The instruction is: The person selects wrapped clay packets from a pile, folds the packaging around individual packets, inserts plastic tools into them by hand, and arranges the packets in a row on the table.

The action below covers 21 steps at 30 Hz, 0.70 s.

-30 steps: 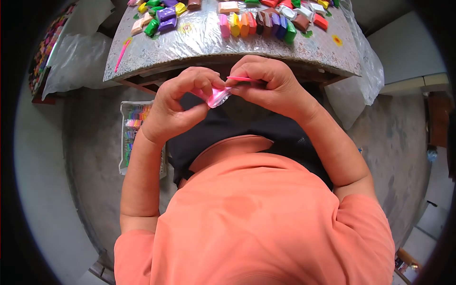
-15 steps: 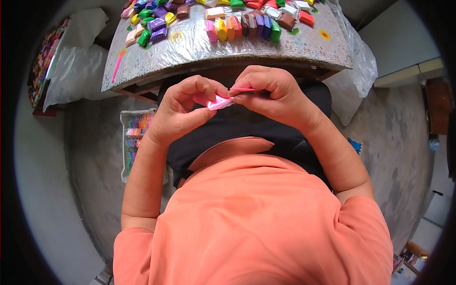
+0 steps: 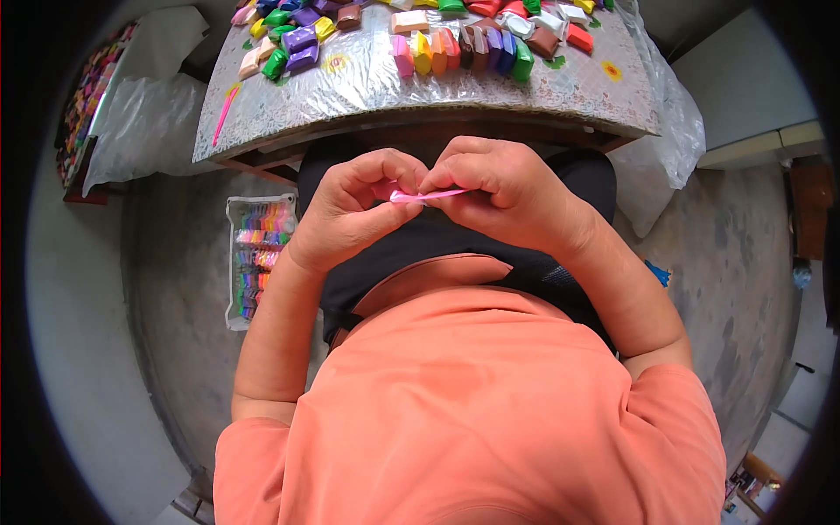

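My left hand [image 3: 360, 203] pinches a small shiny pink packet [image 3: 404, 197] between thumb and fingers, above my lap. Fingertips hide much of it. My right hand [image 3: 500, 185] meets it from the other side, thumb and forefinger closed on a thin pink strip [image 3: 448, 193]. The strip lies across the packet's right end; whether it is joined to the packet I cannot tell. On the table beyond, a row of wrapped coloured packets [image 3: 479, 52] stands on edge, pink at the left and green at the right.
The table [image 3: 367, 96] has a patterned, plastic-covered top. Loose coloured packets [image 3: 300, 39] lie in heaps at its back, and a pink stick [image 3: 225, 115] near its left edge. A white tray [image 3: 231, 262] of coloured packets is on the floor at left. Clear plastic sheeting [image 3: 652, 157] hangs at right.
Both hands have come down slightly toward my body and closer together. The pink strip now lies over the packet, lower than before. The view has shifted a little.
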{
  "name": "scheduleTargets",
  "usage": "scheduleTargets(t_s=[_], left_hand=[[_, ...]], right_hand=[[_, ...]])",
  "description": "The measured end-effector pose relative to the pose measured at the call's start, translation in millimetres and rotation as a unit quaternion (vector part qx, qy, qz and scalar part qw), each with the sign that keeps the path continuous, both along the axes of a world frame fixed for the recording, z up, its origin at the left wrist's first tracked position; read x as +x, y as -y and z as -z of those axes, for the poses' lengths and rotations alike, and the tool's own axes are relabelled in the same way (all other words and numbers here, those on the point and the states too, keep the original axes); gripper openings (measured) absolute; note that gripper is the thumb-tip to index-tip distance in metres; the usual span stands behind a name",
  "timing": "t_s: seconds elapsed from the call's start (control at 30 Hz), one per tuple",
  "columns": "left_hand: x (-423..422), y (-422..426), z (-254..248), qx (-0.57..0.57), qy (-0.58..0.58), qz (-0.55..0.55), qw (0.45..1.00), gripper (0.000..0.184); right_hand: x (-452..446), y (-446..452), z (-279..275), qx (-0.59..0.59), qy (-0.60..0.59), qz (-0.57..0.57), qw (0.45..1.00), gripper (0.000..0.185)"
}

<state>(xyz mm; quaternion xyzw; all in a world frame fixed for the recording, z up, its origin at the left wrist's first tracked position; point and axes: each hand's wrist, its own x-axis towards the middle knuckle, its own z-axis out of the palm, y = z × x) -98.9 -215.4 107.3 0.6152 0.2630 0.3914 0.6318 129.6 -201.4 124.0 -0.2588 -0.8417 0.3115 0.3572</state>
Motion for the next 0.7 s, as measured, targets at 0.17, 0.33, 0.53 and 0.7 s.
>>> scheduleTargets(t_s=[0.17, 0.33, 0.53, 0.7], left_hand=[[0, 3, 6, -0.018, -0.001, -0.025, 1.0, 0.016], [-1, 1, 6, 0.177, -0.126, -0.104, 0.971, 0.015], [5, 7, 3, 0.252, -0.147, -0.168, 0.942, 0.013], [10, 16, 14, 0.16, -0.096, -0.19, 0.964, 0.011]], right_hand=[[-5, 0, -2, 0.082, 0.071, 0.021, 0.994, 0.014], [-13, 0, 6, 0.085, 0.083, 0.045, 0.992, 0.013], [-19, 1, 2, 0.064, 0.112, 0.062, 0.99, 0.015], [-17, -1, 5, 0.053, 0.119, 0.079, 0.988, 0.015]])
